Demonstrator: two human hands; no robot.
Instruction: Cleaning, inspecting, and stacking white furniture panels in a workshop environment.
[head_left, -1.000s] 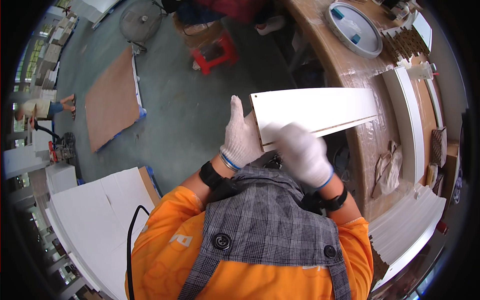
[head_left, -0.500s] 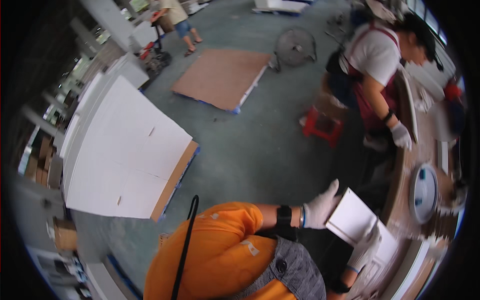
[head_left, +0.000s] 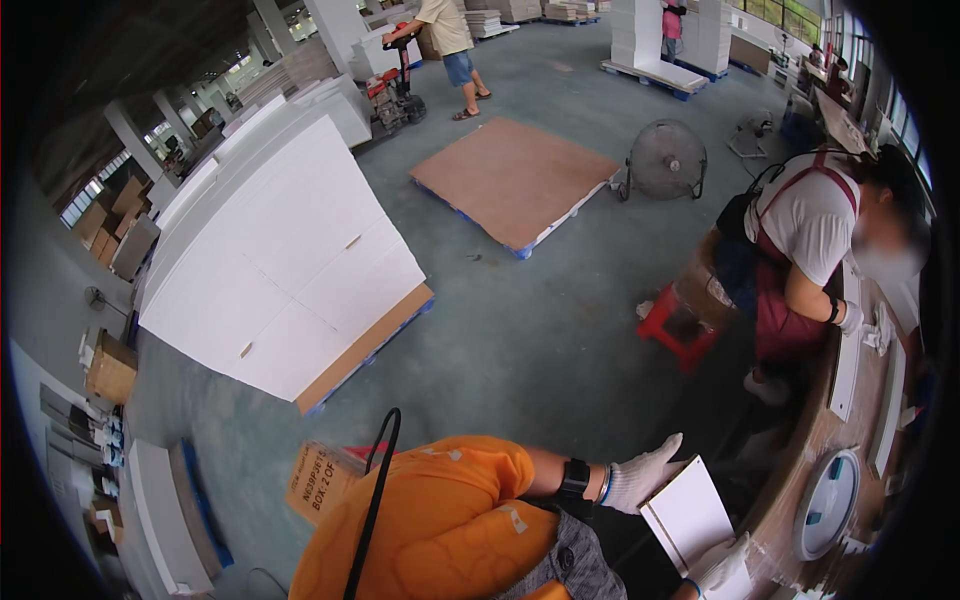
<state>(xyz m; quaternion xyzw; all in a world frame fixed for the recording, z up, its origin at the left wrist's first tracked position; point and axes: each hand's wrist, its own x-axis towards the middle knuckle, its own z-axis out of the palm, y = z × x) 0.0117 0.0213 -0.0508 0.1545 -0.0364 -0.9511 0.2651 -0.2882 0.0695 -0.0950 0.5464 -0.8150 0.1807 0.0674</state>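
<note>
In the lower right, my left hand (head_left: 642, 477), in a white knit glove, is closed on the far left edge of a white panel (head_left: 692, 510). Its thumb points upward. The panel is flat and tilted, with a small dark hole near its top corner and a thin line along one side. My right hand (head_left: 722, 566), gloved too, grips the panel's lower right part, close to the edge of the workbench (head_left: 775, 545). Some of its fingers are hard to make out. On the bench beside it lies a round, pale tray-like dish (head_left: 840, 497) with small blue-green pieces.
A co-worker (head_left: 815, 220) in a maroon apron bends over the bench at right, near a red stool (head_left: 680, 335) and long white strips (head_left: 888, 410). A large stack of white panels (head_left: 300, 270), a brown-topped pallet (head_left: 515, 180), a floor fan (head_left: 667, 160) and a person with a pallet jack (head_left: 395, 95) stand beyond.
My view has swung, so the surroundings shift right or down. The panel and both my hands sit lower in view, still together. The co-worker bends further over the bench.
</note>
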